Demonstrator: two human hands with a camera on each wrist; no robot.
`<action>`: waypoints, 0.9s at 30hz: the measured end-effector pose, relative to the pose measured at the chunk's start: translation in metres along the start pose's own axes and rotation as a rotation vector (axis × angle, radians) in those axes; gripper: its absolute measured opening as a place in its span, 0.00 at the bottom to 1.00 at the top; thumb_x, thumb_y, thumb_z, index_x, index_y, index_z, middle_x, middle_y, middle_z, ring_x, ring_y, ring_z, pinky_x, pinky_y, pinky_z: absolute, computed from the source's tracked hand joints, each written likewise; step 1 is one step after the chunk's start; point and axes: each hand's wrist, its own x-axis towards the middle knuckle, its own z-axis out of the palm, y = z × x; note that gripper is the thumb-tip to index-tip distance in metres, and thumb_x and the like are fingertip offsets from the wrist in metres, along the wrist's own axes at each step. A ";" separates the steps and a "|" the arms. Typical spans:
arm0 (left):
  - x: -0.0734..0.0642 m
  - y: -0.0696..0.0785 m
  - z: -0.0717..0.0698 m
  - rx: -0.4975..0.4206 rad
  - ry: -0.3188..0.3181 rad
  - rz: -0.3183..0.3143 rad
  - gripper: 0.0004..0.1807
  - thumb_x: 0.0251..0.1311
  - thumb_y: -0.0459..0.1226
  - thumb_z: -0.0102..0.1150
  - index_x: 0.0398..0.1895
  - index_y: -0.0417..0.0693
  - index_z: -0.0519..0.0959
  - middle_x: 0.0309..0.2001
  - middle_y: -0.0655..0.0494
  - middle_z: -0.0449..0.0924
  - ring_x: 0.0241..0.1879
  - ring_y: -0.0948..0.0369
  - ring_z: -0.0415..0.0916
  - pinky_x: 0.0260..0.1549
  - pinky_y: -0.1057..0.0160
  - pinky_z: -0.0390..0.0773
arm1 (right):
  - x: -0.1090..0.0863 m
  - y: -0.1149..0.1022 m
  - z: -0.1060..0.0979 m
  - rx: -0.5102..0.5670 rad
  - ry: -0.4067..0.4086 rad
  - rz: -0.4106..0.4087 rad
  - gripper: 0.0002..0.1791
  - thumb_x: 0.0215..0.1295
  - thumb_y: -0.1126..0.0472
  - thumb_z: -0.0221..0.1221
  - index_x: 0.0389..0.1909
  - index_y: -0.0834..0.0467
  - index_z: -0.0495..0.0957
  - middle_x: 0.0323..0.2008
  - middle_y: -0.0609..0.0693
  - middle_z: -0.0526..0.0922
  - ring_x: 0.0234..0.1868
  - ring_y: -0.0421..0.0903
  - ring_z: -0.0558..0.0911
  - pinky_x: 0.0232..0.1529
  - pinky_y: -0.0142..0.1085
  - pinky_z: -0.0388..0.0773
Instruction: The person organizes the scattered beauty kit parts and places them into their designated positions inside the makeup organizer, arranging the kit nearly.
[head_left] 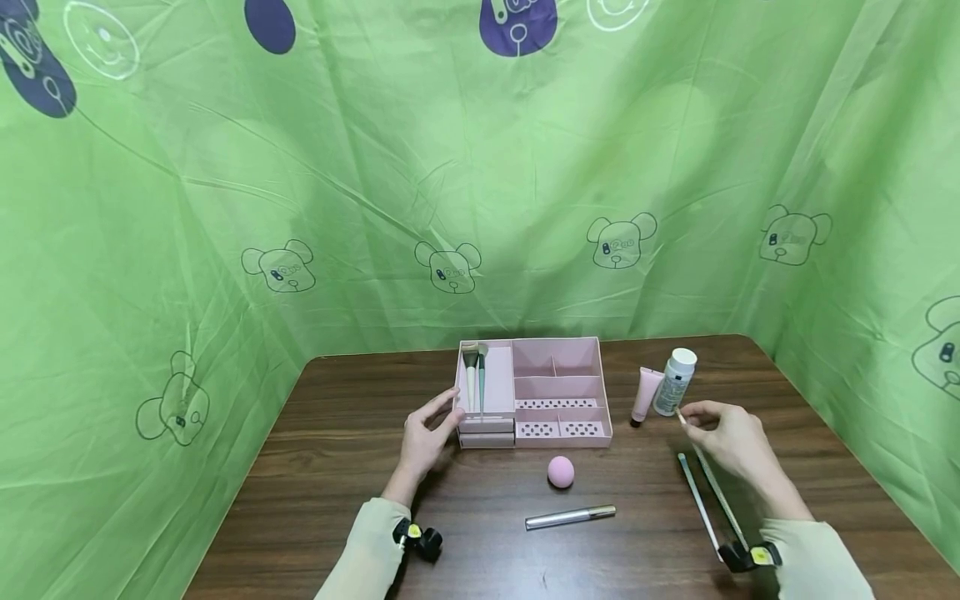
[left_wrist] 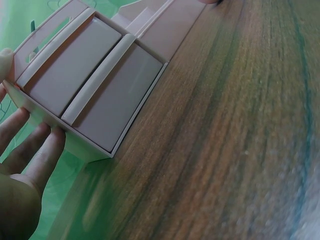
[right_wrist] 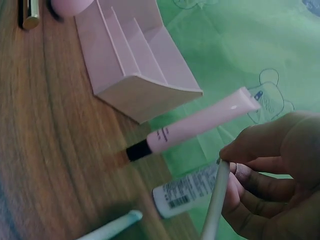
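Note:
My left hand (head_left: 424, 437) rests at the left front corner of a pink desktop organizer (head_left: 557, 388). In the left wrist view its fingers touch the side wall near two stacked drawers (left_wrist: 75, 62), with the thumb at the top edge. My right hand (head_left: 733, 437) pinches the end of a slim pale-green stick (right_wrist: 215, 207) between thumb and fingers; its far end is hidden by the wrist camera. A second pale stick (head_left: 697, 500) with a teal tip lies just left of it. A white bottle (head_left: 675, 383) and a pink tube (head_left: 647, 395) with a black cap stand beyond the right hand.
Two makeup brushes (head_left: 476, 379) lie on the organizer's left top. A pink ball-shaped sponge (head_left: 560, 472) sits in front of it, and a silver tube (head_left: 570, 517) lies nearer on the wooden table (head_left: 315, 475). Green cloth (head_left: 525, 167) hangs behind and at both sides.

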 end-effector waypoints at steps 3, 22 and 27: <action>0.000 0.000 0.000 0.011 0.004 0.016 0.22 0.60 0.34 0.65 0.57 0.34 0.78 0.57 0.41 0.79 0.55 0.46 0.77 0.52 0.60 0.80 | 0.004 -0.008 -0.001 0.010 -0.006 -0.009 0.10 0.56 0.60 0.67 0.39 0.54 0.85 0.29 0.46 0.87 0.28 0.35 0.80 0.29 0.34 0.71; 0.002 0.002 -0.001 -0.002 -0.011 -0.010 0.22 0.61 0.34 0.65 0.57 0.37 0.78 0.58 0.44 0.79 0.56 0.50 0.77 0.52 0.65 0.80 | 0.032 -0.059 0.005 0.117 -0.010 -0.066 0.10 0.59 0.59 0.66 0.42 0.54 0.85 0.30 0.49 0.88 0.30 0.43 0.83 0.28 0.33 0.76; 0.001 0.001 -0.002 -0.002 -0.024 0.002 0.22 0.61 0.35 0.65 0.58 0.36 0.78 0.59 0.44 0.79 0.56 0.45 0.76 0.55 0.54 0.79 | 0.039 -0.069 0.014 0.149 -0.002 -0.107 0.09 0.58 0.61 0.66 0.40 0.54 0.85 0.30 0.47 0.88 0.29 0.43 0.84 0.32 0.31 0.75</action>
